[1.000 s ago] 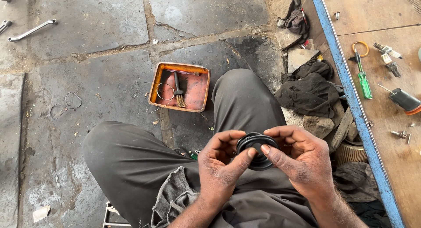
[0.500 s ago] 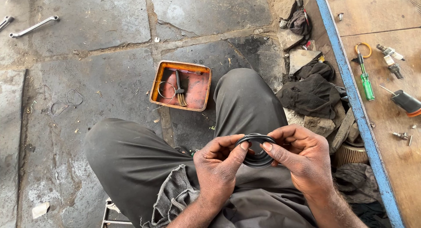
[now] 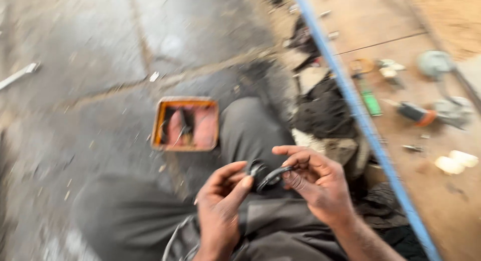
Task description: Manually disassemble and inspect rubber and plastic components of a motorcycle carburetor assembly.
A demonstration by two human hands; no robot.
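Note:
I sit on a stone floor with my grey-trousered legs bent. Both hands hold a small black rubber ring (image 3: 268,175) above my lap. My left hand (image 3: 220,206) pinches its left side with thumb and forefinger. My right hand (image 3: 315,183) grips its right side, fingers curled over the rim. The ring now looks tilted, seen nearly edge-on. The whole picture is blurred by motion.
An orange rectangular tray (image 3: 186,123) with tools in it lies on the floor beyond my knee. Dark rags (image 3: 323,110) are heaped to the right. A wooden board with a blue edge (image 3: 361,125) carries a green screwdriver (image 3: 370,100) and small parts. A wrench (image 3: 17,75) lies far left.
The view has swung and blurred as my head moved. The ring has turned from facing me to nearly edge-on, still held by both hands.

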